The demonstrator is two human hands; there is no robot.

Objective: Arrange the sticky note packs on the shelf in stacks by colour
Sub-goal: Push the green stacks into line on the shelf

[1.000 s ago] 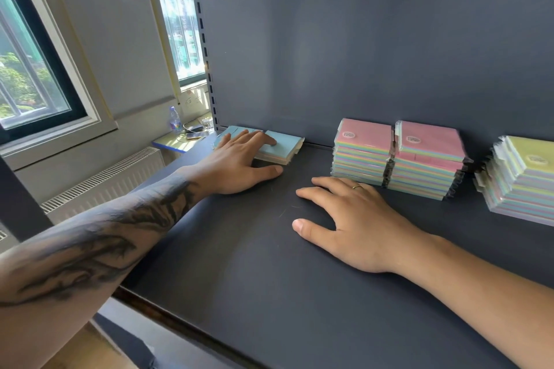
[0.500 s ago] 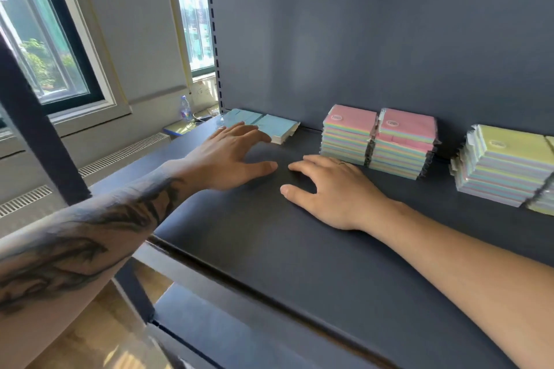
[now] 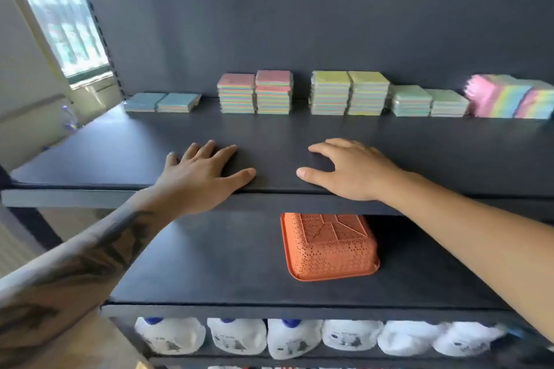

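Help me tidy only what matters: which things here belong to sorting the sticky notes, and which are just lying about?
Job: blue packs, pink stacks, yellow stacks, green stacks, rainbow pile, top shelf.

Lying about: orange basket upside down on the shelf below, white jugs lowest.

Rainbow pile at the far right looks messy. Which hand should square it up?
Right, probably. The right hand lies flat on the shelf, empty, on the same side as the rainbow pile. The left hand, also flat and empty, would have to cross over it.
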